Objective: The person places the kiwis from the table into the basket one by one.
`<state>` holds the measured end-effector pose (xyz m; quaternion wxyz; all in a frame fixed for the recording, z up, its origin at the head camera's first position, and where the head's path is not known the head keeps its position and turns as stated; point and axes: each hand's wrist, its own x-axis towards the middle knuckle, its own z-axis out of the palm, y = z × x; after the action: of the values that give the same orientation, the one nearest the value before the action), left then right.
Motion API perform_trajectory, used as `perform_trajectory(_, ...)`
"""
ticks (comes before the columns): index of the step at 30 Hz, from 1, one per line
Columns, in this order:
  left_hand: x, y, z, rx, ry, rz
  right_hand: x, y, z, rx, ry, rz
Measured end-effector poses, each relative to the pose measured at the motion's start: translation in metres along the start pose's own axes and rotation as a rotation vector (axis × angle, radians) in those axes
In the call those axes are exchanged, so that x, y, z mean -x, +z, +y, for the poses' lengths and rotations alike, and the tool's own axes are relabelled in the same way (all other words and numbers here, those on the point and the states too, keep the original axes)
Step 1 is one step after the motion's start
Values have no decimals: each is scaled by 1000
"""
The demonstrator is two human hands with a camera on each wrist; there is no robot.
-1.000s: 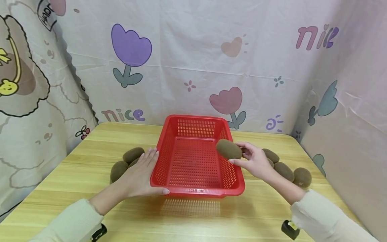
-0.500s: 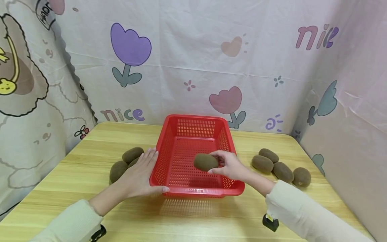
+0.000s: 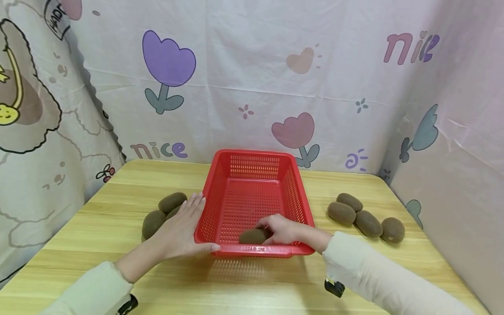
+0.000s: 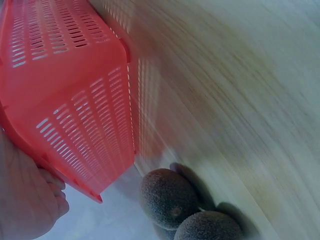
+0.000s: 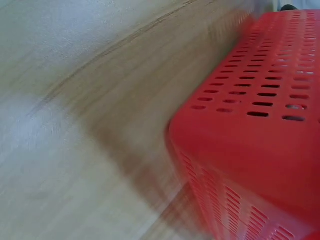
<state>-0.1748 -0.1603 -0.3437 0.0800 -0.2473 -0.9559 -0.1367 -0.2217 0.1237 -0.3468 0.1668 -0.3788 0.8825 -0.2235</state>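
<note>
A red plastic basket [image 3: 252,197] with slotted walls stands in the middle of the table. My right hand [image 3: 281,229] reaches down inside it near the front wall and grips a brown kiwi [image 3: 252,236] low in the basket. The front rim partly hides that kiwi. Along the basket's left rim lies my left hand [image 3: 179,232], fingers straight and thumb at the front left corner. In the left wrist view this hand [image 4: 30,195] rests against the basket's rim [image 4: 75,185]. The right wrist view shows the basket's outer wall [image 5: 250,140], with the right hand out of sight.
Several kiwis [image 3: 368,224] lie grouped on the table right of the basket. Another group of kiwis [image 3: 154,222] sits to the left, partly behind the left hand. The wooden table [image 3: 165,280] ends at a printed cloth [image 3: 236,65] hanging behind.
My right hand has carried the kiwi from above the basket's right rim leftward and down to near the front wall inside. The left hand stays on the left rim.
</note>
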Motion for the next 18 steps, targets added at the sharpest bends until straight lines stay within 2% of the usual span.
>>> perform_trajectory(4, 0, 0, 0, 10, -1, -2, 0, 0, 0, 0, 34, -32)
perform_trajectory(8, 0, 0, 0, 5, -3, -5, 5, -5, 1, -10, 6, 7)
perform_trajectory(12, 0, 0, 0, 9, -15, -15, 15, -15, 0, -61, -4, 133)
perform_trajectory(18, 0, 1, 0, 12, -15, -13, 33, -27, 3, -137, 27, 423)
